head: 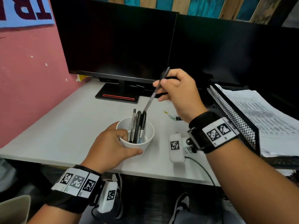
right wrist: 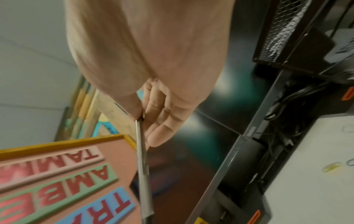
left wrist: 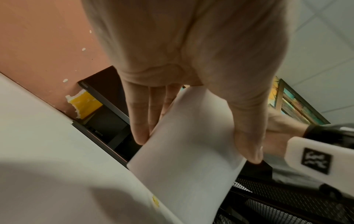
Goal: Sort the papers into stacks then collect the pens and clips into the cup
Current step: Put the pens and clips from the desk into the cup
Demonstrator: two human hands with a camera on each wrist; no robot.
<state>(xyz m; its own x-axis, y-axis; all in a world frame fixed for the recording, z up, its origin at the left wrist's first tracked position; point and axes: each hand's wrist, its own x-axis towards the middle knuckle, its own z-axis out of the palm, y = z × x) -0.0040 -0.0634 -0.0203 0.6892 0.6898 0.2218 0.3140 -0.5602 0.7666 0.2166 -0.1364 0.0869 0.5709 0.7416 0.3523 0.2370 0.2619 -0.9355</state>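
Right hand [head: 178,94] pinches slim black-and-grey pen [head: 155,91] over white round cup [head: 146,141]; left hand [head: 110,149] wraps cup wall.
Pen tilted, tip down-left at rim, cap up-right. Cup near white counter [head: 64,126] front edge, three pens upright inside. Coloured paperclips [head: 169,115] right; black mesh paper tray [head: 233,117] far right.

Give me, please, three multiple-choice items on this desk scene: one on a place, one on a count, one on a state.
1. Where do the printed papers lie?
A. in the black mesh tray
B. under the cup
C. on the floor

2. How many pens already stand in the white cup?
A. none
B. three
C. six

3. What is the right hand doing?
A. resting flat
B. pinching a pen above the cup
C. lifting the tray

Answers: A, papers fill the tray at right; B, three stand inside; C is wrong, B: fingers pinch it.
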